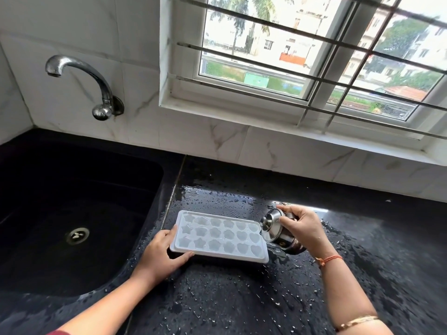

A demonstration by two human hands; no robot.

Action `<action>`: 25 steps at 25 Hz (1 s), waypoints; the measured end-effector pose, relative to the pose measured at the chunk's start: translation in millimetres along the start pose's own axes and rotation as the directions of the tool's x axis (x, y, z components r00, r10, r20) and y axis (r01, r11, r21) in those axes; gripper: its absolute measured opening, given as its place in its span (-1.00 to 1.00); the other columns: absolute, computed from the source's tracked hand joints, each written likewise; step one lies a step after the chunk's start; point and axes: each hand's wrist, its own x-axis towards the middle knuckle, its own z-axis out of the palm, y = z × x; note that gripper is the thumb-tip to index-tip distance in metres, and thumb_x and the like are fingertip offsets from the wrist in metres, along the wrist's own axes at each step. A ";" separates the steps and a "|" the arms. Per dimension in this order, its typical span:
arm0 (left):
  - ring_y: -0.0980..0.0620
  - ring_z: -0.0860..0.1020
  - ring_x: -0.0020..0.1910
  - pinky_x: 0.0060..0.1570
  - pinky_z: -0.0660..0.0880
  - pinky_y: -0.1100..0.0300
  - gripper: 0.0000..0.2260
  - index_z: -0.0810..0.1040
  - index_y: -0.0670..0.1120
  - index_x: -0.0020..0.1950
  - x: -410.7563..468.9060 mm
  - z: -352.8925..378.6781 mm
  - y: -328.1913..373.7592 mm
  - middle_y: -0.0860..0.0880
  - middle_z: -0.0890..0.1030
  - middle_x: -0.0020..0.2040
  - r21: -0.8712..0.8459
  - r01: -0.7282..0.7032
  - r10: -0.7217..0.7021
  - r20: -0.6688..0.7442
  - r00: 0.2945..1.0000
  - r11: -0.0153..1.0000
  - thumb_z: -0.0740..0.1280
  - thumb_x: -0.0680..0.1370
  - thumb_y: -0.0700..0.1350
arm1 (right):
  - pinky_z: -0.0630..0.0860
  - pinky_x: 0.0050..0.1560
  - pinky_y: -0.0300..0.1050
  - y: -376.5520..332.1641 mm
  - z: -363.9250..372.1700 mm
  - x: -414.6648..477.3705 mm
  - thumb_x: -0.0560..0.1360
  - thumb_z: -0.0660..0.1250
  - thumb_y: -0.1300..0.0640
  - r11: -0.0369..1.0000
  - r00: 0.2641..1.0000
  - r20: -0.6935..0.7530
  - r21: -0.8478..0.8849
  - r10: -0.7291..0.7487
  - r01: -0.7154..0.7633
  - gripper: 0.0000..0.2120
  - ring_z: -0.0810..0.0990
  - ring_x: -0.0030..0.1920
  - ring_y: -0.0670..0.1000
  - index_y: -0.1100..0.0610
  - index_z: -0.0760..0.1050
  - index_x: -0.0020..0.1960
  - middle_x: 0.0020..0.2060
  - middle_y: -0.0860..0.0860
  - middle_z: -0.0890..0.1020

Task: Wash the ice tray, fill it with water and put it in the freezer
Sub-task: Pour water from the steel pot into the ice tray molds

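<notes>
A white ice tray [219, 234] with star, flower and heart shaped cells lies on the wet black counter [242, 298], just right of the sink. My left hand [160, 256] grips the tray's near left corner, thumb along the front edge. My right hand [302, 228] holds a small steel pot with a lid [274, 228], tipped on its side toward the tray's right end, fingers pressing on the lid. I cannot tell whether water is coming out.
A black sink [72, 213] with a steel drain sits at the left. A steel wall tap [79, 78] hangs above it, turned off. White tiled wall and a barred window [314, 56] stand behind. Water drops cover the counter.
</notes>
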 end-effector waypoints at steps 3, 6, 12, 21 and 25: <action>0.04 0.45 0.22 0.23 0.34 0.22 -0.15 0.28 -0.01 0.45 -0.6 0.5 0.9 0.02 0.44 0.21 -0.001 -0.004 0.004 -0.005 1.000 1.000 0.32 0.21 0.30 | 0.57 -0.19 0.21 -1.4 -1.0 -1.9 0.42 0.40 0.22 0.999 1.000 0.008 -0.033 -0.011 0.012 -0.81 0.42 -0.32 0.06 0.15 0.60 0.03 -0.33 0.25 0.51; 0.03 0.45 0.22 0.22 0.32 0.24 -0.15 0.28 -0.03 0.45 -1.8 -0.1 2.6 0.01 0.44 0.21 -0.010 -0.003 0.003 -0.013 1.000 1.000 0.32 0.21 0.27 | 0.56 -0.26 0.19 -3.8 0.3 -7.5 0.42 0.39 0.22 0.994 0.999 0.032 -0.095 -0.041 0.044 -0.82 0.37 -0.37 0.02 0.12 0.60 0.03 -0.41 0.03 0.40; 0.03 0.47 0.19 0.18 0.34 0.24 -0.07 0.32 -0.02 0.43 -3.8 -2.3 6.7 0.01 0.46 0.19 -0.005 -0.001 0.001 -0.008 1.000 1.000 0.26 0.14 0.39 | 0.24 -0.46 -0.37 -5.2 1.6 -15.0 0.43 0.35 0.21 0.962 0.994 0.028 -0.250 -0.107 0.111 -0.71 0.26 -0.53 -0.18 0.12 0.57 0.15 -0.52 -0.14 0.31; 0.02 0.48 0.18 0.17 0.35 0.24 -0.19 0.32 -0.03 0.43 -3.3 -1.4 6.6 0.00 0.46 0.19 0.014 -0.010 0.010 -0.028 1.000 1.000 0.36 0.24 0.27 | 0.29 -0.37 -0.31 -8.1 -0.8 -17.8 0.43 0.36 0.20 0.954 0.991 0.070 -0.272 -0.114 0.129 -0.73 0.29 -0.47 -0.15 0.13 0.58 0.13 -0.52 -0.11 0.32; 0.02 0.47 0.19 0.17 0.34 0.24 -0.23 0.31 -0.03 0.43 -2.6 -1.4 5.8 -0.01 0.46 0.20 0.025 -0.009 0.010 -0.034 0.999 1.000 0.46 0.30 0.20 | 0.29 -0.36 -0.34 -9.9 -0.4 -18.2 0.43 0.35 0.18 0.948 0.988 0.101 -0.287 -0.115 0.140 -0.71 0.33 -0.45 -0.15 0.12 0.58 0.15 -0.49 -0.13 0.39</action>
